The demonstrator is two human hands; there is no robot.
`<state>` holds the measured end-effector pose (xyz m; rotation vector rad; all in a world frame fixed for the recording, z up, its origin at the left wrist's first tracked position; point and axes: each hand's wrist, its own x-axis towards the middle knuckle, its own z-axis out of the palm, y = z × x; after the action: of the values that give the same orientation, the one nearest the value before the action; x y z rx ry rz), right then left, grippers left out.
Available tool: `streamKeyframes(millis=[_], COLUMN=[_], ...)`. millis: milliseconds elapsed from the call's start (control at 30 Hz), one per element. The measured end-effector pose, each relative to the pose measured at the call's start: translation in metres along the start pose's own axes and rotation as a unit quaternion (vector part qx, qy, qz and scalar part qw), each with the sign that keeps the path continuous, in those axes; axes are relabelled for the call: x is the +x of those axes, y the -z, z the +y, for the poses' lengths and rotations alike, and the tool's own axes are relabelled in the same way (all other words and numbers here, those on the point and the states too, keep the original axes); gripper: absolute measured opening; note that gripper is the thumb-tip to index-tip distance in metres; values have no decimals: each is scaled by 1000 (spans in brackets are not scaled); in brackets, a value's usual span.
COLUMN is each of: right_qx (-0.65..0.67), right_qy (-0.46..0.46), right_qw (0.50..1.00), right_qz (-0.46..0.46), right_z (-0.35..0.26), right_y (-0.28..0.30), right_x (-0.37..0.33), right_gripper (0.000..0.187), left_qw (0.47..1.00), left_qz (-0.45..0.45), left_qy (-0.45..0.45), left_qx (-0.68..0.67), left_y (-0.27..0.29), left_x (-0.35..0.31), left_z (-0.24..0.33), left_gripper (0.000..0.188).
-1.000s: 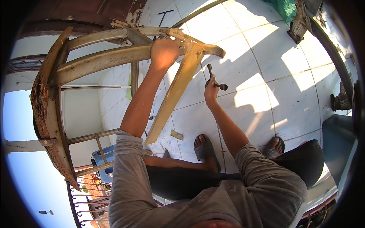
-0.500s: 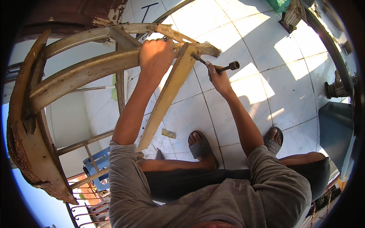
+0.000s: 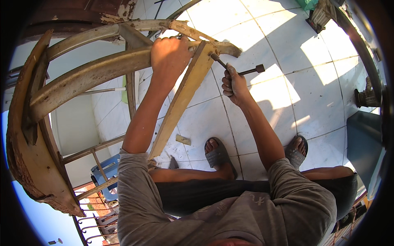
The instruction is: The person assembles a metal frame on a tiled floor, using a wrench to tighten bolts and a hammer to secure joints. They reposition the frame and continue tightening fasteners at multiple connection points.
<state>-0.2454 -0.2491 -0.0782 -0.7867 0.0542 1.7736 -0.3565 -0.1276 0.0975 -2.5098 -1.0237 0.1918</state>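
My right hand (image 3: 235, 85) is closed around an L-shaped socket wrench (image 3: 248, 71). One end of the wrench meets the face of a long, yellowish wooden plank (image 3: 174, 107) near its top; its other socket end points out to the right. My left hand (image 3: 168, 55) is wrapped over a curved wooden beam (image 3: 92, 71), close to where the plank joins it. A bit of metal shows by the left fingertips, too small to name. Beam and plank are parts of a large, worn wooden frame (image 3: 43, 172) on the left.
A small wood offcut (image 3: 183, 140) lies on the white tiled floor (image 3: 262, 123) near my sandalled foot (image 3: 221, 158). Blue plastic furniture (image 3: 107, 174) stands behind the frame at lower left. At the right is a dark grey panel-like object (image 3: 365, 139), with a curved wooden piece (image 3: 356, 45) above.
The wrench has turned: its free socket end has swung slightly right and now shows side-on. My right hand has shifted down a little along it. The left hand keeps its hold.
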Motion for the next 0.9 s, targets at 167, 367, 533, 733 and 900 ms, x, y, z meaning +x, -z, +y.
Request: streamKeyframes(millis=[167, 367, 533, 733, 900], right_qx=[38, 195, 255, 78, 96], right_qy=[-40, -112, -149, -74, -71], right_qw=[998, 971, 949, 994, 991], right_qz=[-20, -85, -111, -26, -52], right_z=[-7, -9, -14, -14, -9], right_y=[-2, -1, -11, -10, -9], right_x=[-3, 6, 6, 2, 7], right_gripper=[43, 41, 40, 42, 40], left_qw=[1000, 1000, 998, 998, 977], left_qz=[14, 17, 55, 55, 210], left_qy=[0, 0, -16, -5, -30], left_qx=[2, 8, 5, 7, 8], left_y=[-3, -10, -14, -16, -10], left_x=[-3, -1, -5, -2, 10], left_z=[1, 1, -2, 2, 26], left_gripper=[22, 21, 19, 20, 31])
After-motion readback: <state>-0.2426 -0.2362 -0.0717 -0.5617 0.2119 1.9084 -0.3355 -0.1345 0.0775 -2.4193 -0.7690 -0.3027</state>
